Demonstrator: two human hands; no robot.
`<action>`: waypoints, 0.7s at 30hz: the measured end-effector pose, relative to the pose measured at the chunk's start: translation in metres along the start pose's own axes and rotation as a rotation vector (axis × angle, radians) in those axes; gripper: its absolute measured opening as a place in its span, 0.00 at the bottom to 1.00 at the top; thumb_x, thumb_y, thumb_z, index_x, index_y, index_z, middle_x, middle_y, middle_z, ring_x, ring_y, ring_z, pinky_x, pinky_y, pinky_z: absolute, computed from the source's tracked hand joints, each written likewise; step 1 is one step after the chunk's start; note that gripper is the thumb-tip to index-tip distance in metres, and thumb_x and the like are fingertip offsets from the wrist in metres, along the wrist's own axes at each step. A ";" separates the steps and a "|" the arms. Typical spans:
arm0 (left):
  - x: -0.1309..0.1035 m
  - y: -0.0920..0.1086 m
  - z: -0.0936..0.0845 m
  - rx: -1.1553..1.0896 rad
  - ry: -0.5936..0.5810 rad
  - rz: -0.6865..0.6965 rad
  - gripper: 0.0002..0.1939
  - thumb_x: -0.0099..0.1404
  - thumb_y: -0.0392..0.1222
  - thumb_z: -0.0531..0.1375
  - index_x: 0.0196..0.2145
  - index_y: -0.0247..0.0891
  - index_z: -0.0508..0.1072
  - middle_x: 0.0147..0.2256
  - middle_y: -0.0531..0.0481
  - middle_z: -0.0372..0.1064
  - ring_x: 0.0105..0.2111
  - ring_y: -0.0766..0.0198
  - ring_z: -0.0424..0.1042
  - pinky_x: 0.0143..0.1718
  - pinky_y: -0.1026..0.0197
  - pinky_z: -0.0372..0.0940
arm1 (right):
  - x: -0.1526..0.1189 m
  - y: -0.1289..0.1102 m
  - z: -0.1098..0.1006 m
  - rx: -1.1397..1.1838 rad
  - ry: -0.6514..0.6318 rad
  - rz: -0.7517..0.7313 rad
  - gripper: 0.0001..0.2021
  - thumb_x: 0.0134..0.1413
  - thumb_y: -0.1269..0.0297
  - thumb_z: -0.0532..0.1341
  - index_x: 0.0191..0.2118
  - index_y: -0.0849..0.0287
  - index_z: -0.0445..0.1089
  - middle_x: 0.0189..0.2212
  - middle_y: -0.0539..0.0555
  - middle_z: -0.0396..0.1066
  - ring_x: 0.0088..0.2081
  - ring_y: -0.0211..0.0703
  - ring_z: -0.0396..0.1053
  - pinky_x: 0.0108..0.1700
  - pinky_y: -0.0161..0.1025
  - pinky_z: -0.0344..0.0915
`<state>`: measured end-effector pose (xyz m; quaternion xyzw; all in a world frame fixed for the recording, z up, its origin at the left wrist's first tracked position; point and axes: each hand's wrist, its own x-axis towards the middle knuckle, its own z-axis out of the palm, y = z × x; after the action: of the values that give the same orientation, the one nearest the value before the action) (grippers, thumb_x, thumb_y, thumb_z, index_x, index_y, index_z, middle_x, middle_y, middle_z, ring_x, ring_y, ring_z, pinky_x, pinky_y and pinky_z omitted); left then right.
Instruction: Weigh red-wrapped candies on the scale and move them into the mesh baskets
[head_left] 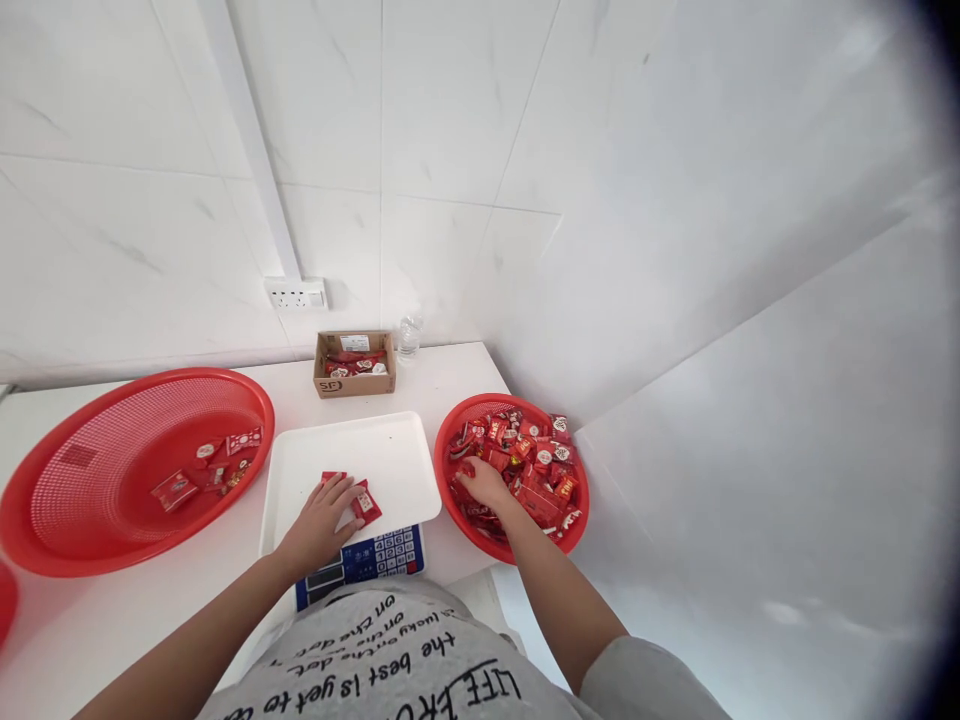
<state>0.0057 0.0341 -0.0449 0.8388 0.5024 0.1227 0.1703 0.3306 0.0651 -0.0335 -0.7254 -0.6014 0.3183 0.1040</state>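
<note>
My left hand (pixel 325 518) lies over red wrapped packets (pixel 367 505) on the white tray (pixel 397 455) of a weighing scale, its fingers spread and touching them. Part of the packets is covered by that hand. On the right, my right hand (pixel 484 484) reaches into a round red basket (pixel 454 420) heaped with small red packets (pixel 541 490). Its fingers are bent and pressed together at the left side of the heap, around what looks like a red packet. The fingertips are partly hidden there.
A larger red basket (pixel 67 530) at the left holds several red packets. Behind the tray stands a small cardboard box (pixel 354 386) with red packets inside, beside a clear plastic cup (pixel 409 338). The scale's blue keypad (pixel 390 552) faces me. A tiled wall rises behind the table.
</note>
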 end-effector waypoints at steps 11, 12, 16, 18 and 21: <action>0.005 0.011 -0.004 -0.004 0.022 -0.056 0.21 0.62 0.49 0.53 0.50 0.40 0.67 0.54 0.44 0.63 0.58 0.51 0.55 0.57 0.43 0.52 | 0.048 -0.005 -0.006 -0.314 -0.047 -0.144 0.19 0.59 0.57 0.46 0.41 0.61 0.70 0.43 0.60 0.70 0.52 0.47 0.60 0.50 0.40 0.55; 0.006 0.012 -0.005 -0.010 0.023 -0.062 0.20 0.62 0.49 0.53 0.50 0.41 0.67 0.54 0.44 0.63 0.58 0.51 0.55 0.57 0.43 0.52 | 0.046 -0.002 -0.007 -0.333 -0.099 -0.136 0.19 0.59 0.56 0.47 0.39 0.60 0.71 0.41 0.60 0.71 0.48 0.47 0.64 0.48 0.40 0.57; 0.007 0.015 -0.006 -0.037 0.030 -0.102 0.19 0.62 0.50 0.53 0.47 0.41 0.69 0.53 0.44 0.64 0.58 0.50 0.55 0.57 0.43 0.53 | 0.040 0.007 -0.016 -0.349 -0.259 -0.142 0.10 0.48 0.57 0.59 0.29 0.57 0.73 0.28 0.54 0.73 0.32 0.43 0.69 0.37 0.36 0.60; 0.007 0.017 -0.006 -0.041 0.035 -0.120 0.18 0.62 0.50 0.53 0.47 0.42 0.69 0.53 0.44 0.64 0.58 0.50 0.55 0.57 0.43 0.53 | 0.045 0.008 -0.023 -0.349 -0.249 -0.146 0.09 0.49 0.60 0.58 0.31 0.57 0.73 0.31 0.55 0.73 0.35 0.44 0.69 0.39 0.36 0.60; 0.006 0.018 -0.006 -0.029 0.034 -0.124 0.16 0.61 0.45 0.54 0.46 0.41 0.69 0.54 0.43 0.62 0.59 0.50 0.53 0.57 0.43 0.52 | 0.061 0.008 -0.027 -0.364 -0.052 -0.131 0.16 0.55 0.64 0.51 0.47 0.60 0.67 0.48 0.61 0.67 0.50 0.49 0.61 0.50 0.41 0.54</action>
<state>0.0208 0.0328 -0.0313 0.8013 0.5544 0.1334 0.1810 0.3573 0.1266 -0.0369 -0.6830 -0.6976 0.2152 -0.0240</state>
